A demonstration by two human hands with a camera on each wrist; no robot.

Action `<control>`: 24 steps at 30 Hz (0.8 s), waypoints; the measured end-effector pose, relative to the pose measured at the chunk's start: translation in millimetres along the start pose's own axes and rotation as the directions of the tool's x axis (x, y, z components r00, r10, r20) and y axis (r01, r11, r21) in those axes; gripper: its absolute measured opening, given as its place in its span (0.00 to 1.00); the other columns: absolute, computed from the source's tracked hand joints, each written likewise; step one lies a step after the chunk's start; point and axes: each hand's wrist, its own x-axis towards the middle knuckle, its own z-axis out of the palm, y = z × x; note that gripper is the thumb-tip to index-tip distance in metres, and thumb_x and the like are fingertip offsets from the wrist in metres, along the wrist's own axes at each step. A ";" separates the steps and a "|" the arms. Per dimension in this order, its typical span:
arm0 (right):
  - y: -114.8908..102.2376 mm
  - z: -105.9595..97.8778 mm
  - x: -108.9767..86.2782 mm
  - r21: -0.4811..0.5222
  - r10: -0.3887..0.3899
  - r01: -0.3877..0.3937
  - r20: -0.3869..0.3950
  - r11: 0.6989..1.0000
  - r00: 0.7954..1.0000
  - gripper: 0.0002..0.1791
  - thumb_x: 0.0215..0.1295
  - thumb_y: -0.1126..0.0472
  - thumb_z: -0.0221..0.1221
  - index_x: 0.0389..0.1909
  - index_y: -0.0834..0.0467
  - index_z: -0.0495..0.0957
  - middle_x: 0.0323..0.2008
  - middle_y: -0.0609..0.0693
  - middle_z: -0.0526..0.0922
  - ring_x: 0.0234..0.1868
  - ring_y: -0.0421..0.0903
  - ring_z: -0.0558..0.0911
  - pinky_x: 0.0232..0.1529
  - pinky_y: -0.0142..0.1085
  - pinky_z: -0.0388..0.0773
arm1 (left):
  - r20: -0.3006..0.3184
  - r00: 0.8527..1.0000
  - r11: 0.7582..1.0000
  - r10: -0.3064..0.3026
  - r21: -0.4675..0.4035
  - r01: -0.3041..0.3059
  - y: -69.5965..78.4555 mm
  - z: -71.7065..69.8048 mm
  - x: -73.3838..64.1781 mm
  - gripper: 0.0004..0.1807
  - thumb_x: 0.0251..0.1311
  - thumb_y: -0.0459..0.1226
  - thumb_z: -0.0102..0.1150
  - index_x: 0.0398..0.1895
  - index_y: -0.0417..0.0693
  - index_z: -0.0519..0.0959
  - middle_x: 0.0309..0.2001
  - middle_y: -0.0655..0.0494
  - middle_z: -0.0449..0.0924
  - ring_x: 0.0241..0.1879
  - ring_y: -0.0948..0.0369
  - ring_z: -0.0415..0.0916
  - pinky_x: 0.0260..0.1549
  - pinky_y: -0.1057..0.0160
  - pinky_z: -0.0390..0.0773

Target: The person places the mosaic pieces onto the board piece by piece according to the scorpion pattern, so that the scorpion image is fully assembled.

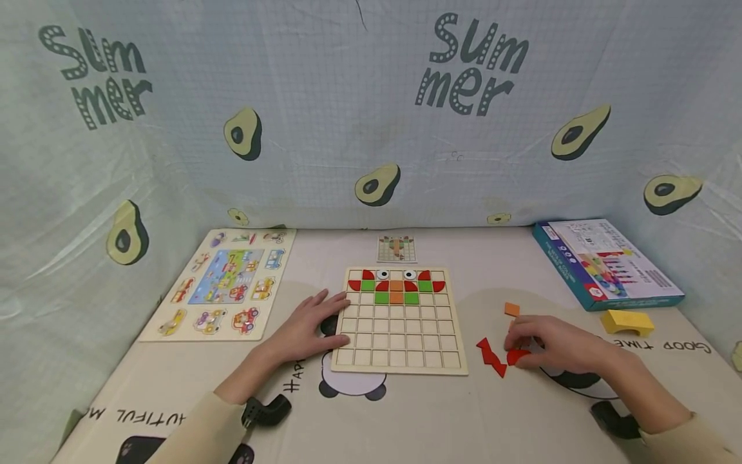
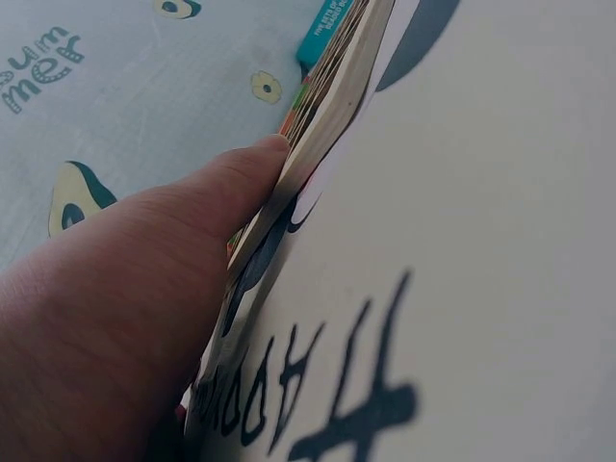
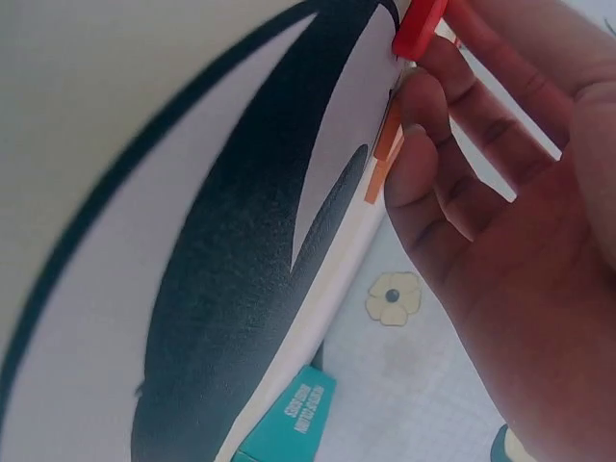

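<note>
A wooden grid board [image 1: 400, 338] lies in front of me, its upper rows holding red, green and orange tiles and two eye pieces. My left hand [image 1: 304, 327] rests at the board's left edge, fingers spread and fairly straight; in the left wrist view the thumb [image 2: 226, 188] touches the board's side [image 2: 327, 120]. To the right of the board, my right hand [image 1: 551, 341] pinches a red piece [image 1: 516, 356] with a rounded edge, also visible in the right wrist view as a red block [image 3: 420, 31]. Beside it lie red triangular pieces [image 1: 491, 357] and an orange square [image 1: 512, 309].
Behind the board lies a small pattern card [image 1: 397, 249]. A vehicle picture puzzle [image 1: 226, 283] is at the left. At the right are a blue-edged box [image 1: 608, 264] and a yellow arch block [image 1: 627, 322]. Printed cloth walls [image 1: 307, 129] enclose the table's back and sides.
</note>
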 end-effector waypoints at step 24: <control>-8.3 4.4 10.1 -0.134 0.086 -0.092 -0.049 0.987 0.995 0.16 0.59 0.46 0.72 0.41 0.49 0.80 0.36 0.37 0.76 0.37 0.37 0.76 0.39 0.31 0.80 | -0.001 1.000 1.000 0.001 -0.007 -0.001 0.5 -0.1 0.4 0.40 0.62 0.55 0.65 0.74 0.48 0.69 0.76 0.50 0.61 0.77 0.42 0.44 0.72 0.38 0.46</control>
